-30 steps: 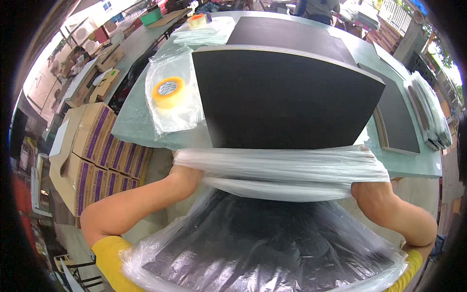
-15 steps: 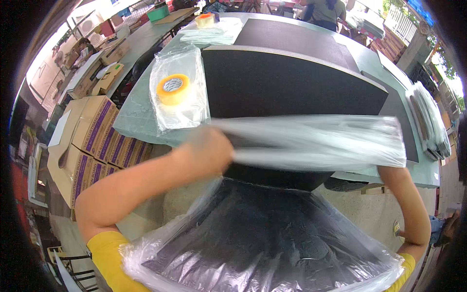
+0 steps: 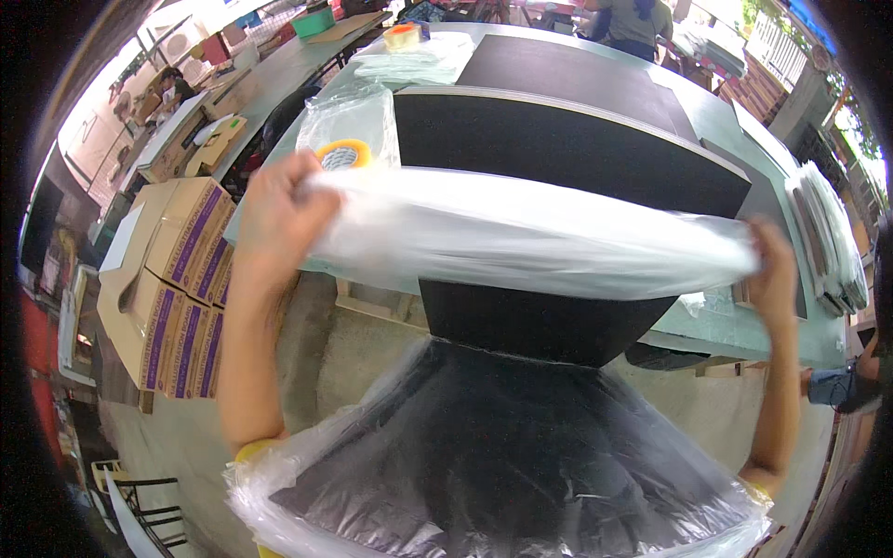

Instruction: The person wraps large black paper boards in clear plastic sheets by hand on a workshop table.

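Note:
A clear plastic bag (image 3: pixel 539 232) is stretched sideways in the air between my two hands, smeared by motion. My left hand (image 3: pixel 290 209) closes on its left end, near the tape roll. At the other end my right hand (image 3: pixel 772 265) grips the plastic, its fingers partly hidden and blurred. Behind and below the bag lies a stack of black boards (image 3: pixel 558 139), its near part jutting past the table edge. Closest to me, a black board covered in clear plastic (image 3: pixel 502 446) leans against my front.
A yellow tape roll (image 3: pixel 342 156) rests on flat plastic bags (image 3: pixel 358 112) on the green table (image 3: pixel 321 251). More bags and another tape roll (image 3: pixel 402 37) sit farther back. Cardboard boxes (image 3: pixel 167 288) are piled at left, wrapped stacks (image 3: pixel 828 242) at right. A person (image 3: pixel 633 28) is beyond the table.
My left hand has moved left and up, drawing the plastic bag out wider. The right hand has risen with its end, and the bag now partly covers the near tape roll.

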Demonstrator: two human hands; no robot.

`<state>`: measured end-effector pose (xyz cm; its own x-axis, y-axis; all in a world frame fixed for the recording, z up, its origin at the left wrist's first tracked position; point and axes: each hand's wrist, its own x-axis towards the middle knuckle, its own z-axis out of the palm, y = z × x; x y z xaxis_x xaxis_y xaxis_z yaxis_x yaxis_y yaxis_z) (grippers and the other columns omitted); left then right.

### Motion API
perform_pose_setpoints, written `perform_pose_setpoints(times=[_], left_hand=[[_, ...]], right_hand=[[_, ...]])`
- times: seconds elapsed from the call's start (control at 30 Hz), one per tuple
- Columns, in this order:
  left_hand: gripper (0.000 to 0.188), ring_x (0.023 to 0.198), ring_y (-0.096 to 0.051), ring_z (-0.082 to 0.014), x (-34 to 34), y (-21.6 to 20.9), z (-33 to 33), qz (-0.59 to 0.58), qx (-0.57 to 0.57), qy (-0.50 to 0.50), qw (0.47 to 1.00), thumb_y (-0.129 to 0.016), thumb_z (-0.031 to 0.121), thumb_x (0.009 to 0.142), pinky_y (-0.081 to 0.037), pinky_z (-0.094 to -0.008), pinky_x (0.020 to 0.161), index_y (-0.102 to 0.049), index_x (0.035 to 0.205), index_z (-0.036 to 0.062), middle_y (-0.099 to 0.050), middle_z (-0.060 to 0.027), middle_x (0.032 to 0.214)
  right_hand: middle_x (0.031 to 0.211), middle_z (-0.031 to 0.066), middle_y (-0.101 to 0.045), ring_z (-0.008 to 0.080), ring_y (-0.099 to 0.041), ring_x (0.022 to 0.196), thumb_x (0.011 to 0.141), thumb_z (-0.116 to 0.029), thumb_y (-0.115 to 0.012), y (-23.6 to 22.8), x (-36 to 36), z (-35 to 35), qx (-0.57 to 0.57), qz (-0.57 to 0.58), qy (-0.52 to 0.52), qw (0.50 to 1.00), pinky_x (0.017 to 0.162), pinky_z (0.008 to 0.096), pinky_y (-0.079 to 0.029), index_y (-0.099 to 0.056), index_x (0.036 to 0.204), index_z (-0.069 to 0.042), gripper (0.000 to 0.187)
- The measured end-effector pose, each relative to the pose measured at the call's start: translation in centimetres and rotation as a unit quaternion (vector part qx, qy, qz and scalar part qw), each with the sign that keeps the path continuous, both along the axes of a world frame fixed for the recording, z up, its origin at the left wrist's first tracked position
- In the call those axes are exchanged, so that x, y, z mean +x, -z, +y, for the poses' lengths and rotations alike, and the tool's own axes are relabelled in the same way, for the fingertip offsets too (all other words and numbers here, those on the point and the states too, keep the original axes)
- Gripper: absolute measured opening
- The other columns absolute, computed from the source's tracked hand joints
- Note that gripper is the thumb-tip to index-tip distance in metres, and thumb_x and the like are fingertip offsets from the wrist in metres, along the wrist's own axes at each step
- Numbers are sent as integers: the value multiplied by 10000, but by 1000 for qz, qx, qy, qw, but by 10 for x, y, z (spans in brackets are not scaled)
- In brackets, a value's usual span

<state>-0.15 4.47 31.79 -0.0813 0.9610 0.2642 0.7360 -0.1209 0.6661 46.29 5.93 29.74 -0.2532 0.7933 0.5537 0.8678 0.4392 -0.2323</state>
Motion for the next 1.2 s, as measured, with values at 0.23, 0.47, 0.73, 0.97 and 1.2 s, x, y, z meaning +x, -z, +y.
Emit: perform_pose_setpoints(times=[0.23, 0.47, 0.73, 0.97, 1.2], left_hand=[[545, 893, -510, -262, 8, 28, 58, 256, 199, -16, 946, -503, -69, 697, -434, -357, 738, -422, 1175, 181, -464, -136, 1051], [570, 985, -461, -283, 14, 36, 64, 196, 234, 86, 948, -518, -17, 741, -413, -357, 806, -400, 1240, 234, -379, -131, 1211], [525, 1010, -439, -283, 14, 32, 47, 187, 294, 83, 934, -535, -4, 734, -409, -354, 809, -437, 1214, 183, -387, -122, 1201], [508, 1024, -439, -318, 18, 27, 73, 206, 270, 121, 933, -489, -76, 690, -392, -361, 841, -462, 1164, 107, -429, -130, 1146], [475, 931, -489, -300, 21, 24, 51, 211, 338, 86, 913, -511, -71, 635, -402, -360, 805, -519, 1090, 64, -482, -136, 1043]], right_hand=[[1169, 134, -468, 246, -438, 1095, 585, 138, -307, -26, -22, 28, 45, 14, 38, 998, 935, 348, -312, -465, 1169, -45, 632], [1189, 125, -443, 241, -439, 1093, 672, 86, -410, -20, -18, 3, 23, -19, 34, 999, 942, 317, -319, -495, 1168, -103, 537], [1100, 100, -469, 238, -455, 1045, 615, 131, -401, -7, 4, -39, 37, -119, 67, 990, 872, 312, -362, -543, 1095, -76, 541], [1194, 121, -454, 237, -430, 1115, 648, 114, -319, -24, -15, -1, 40, -50, 28, 998, 919, 325, -339, -465, 1176, -47, 571], [1011, 103, -508, 231, -499, 971, 635, 126, -397, -14, -21, 4, 112, -32, 45, 992, 839, 287, -389, -530, 1111, -68, 531]])
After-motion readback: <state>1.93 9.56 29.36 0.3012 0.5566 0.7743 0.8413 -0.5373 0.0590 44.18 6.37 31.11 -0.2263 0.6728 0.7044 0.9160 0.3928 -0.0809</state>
